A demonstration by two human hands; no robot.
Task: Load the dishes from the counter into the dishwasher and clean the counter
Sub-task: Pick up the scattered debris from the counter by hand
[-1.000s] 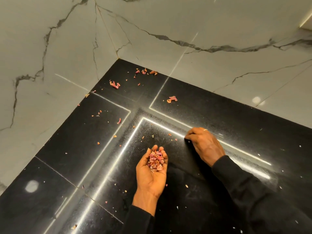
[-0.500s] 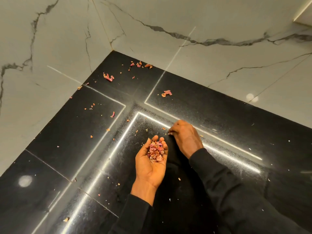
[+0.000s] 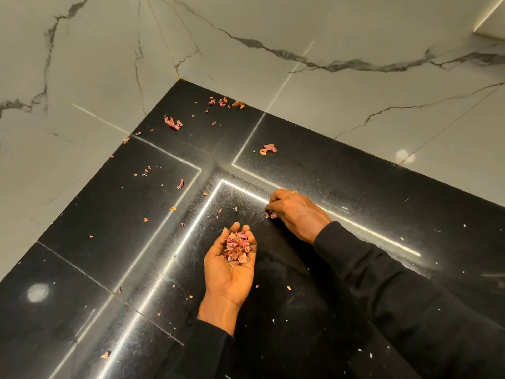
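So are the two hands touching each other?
Apart. The head view shows bare black counter between the left hand, cupping petals, and the right hand, pinching more.

Black, finely speckled counter [image 3: 109,214]; pink-and-orange flakes [image 3: 269,148] on it; behind it a white marble wall [image 3: 355,31] with dark-grey veins; black sleeve [image 3: 382,283].
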